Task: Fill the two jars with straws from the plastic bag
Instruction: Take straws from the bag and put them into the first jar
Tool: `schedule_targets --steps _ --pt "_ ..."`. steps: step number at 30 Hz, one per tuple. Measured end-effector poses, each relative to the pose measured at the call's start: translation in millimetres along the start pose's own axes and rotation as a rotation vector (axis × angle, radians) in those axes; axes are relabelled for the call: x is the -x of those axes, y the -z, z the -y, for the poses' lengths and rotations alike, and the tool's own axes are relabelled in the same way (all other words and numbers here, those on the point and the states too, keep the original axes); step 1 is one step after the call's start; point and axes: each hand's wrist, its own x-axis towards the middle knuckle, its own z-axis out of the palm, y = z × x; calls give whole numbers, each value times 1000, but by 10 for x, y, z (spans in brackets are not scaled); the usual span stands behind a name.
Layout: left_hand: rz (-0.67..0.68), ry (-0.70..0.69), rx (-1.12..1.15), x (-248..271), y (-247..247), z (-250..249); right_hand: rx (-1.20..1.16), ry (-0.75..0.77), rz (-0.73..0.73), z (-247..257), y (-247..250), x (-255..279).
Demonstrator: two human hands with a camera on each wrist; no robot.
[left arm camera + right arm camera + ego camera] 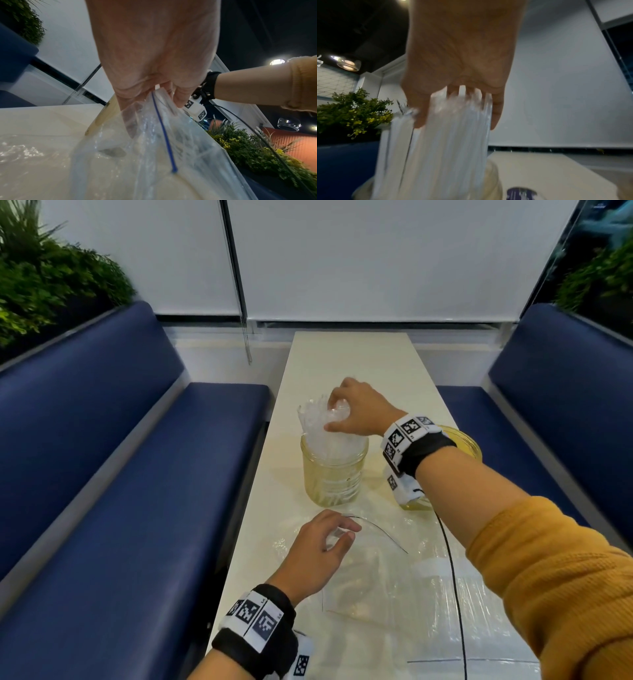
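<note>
A glass jar stands mid-table with a bunch of clear straws sticking up out of it. My right hand grips the tops of those straws, thumb on one side and fingers on the other. A second jar stands behind my right wrist, mostly hidden. The clear plastic bag lies flat near the table's front. My left hand pinches the bag's mouth by its blue zip strip and holds it lifted.
The narrow cream table runs between two blue benches. A black cable crosses the bag from my right wrist. Green plants line the bench backs. White blinds close off the far end.
</note>
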Motion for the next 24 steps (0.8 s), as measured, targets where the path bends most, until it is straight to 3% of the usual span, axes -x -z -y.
schedule_targets --steps 4,8,10,13,14,17,18,22,24 --pt "-6 -26 -5 -15 -23 -11 16 42 -114 -4 109 12" --pt "-5 -50 -21 -19 -53 3 106 37 -31 66 -149 133" --pt "-11 -50 -32 -23 -47 12 -17 40 -158 91 -147 171" --pt "-16 -47 -40 -22 -28 12 -88 65 -491 91 -103 112" --pt "-16 -48 -48 -22 -22 14 -79 42 -486 75 -127 94" --pt "-18 -56 -75 -26 -9 11 -33 -76 -134 37 -258 75" --pt "-18 -56 -76 -27 -7 6 -63 -99 -82 45 -273 73" --pt "-11 -48 -71 -29 -10 -7 8 -75 -324 88 -195 36" --pt "-9 -51 -85 -35 -14 -10 91 -88 -208 46 -241 36"
